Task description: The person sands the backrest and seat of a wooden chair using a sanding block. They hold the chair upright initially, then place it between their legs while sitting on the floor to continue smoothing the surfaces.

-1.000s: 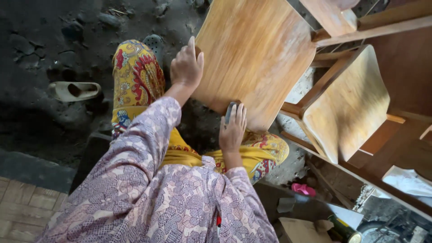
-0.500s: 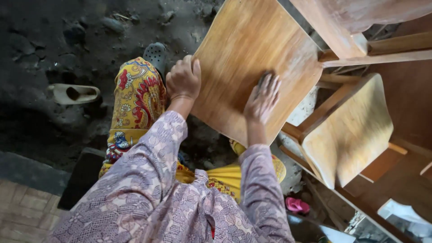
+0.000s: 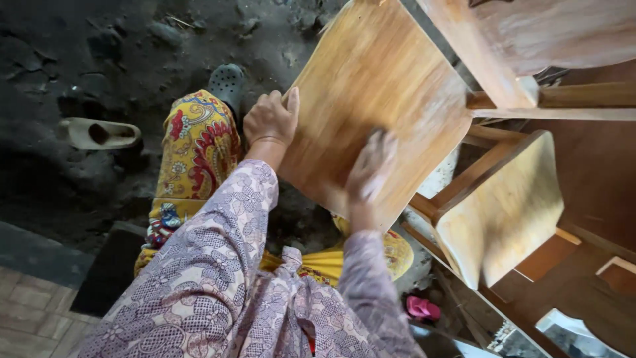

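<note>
A light wooden chair seat tilts toward me over my lap. My left hand grips its left edge, thumb on top and fingers curled around the rim. My right hand lies palm-down on the lower part of the seat, blurred by motion, pressing a small grey abrasive sheet that is mostly hidden under the fingers. My sleeves are lilac with a floral print, and my knees are in yellow patterned cloth.
A second wooden chair seat and frame rails crowd the right side. On the dark dirt floor lie a pale sandal and a dark clog. A pink object sits low right, and a black mat low left.
My right hand slid from the seat's lower edge up onto its surface, then back down a little. The left hand shifted slightly along the left edge, and the seat now looks closer.
</note>
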